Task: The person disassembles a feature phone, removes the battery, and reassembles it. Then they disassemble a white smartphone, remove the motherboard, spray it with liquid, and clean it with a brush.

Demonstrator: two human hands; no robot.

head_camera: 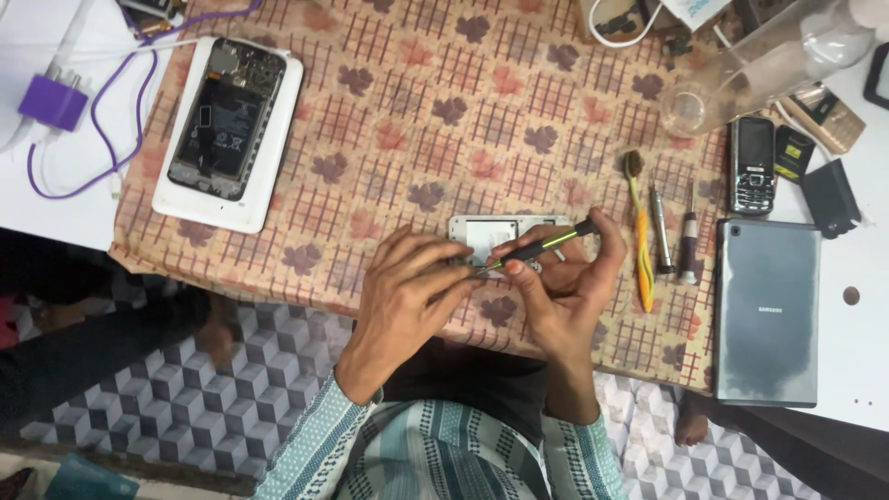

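My right hand [565, 292] grips a slim black and green screwdriver [546, 246], its tip pointing left and down at a small white opened phone [495, 231] lying on the patterned cloth [444, 120]. My left hand [407, 287] rests over the phone's lower left part and steadies it with fingers curled; most of the phone is hidden under both hands. The two hands touch near the screwdriver's tip.
An opened phone on a white pad [227, 125] lies far left. A yellow-orange toothbrush [639, 231], two screwdrivers [671, 236], a grey tablet [767, 310], a small keypad phone [752, 165], a clear bottle [741, 69] and a purple charger with cable [56, 100] surround the work spot.
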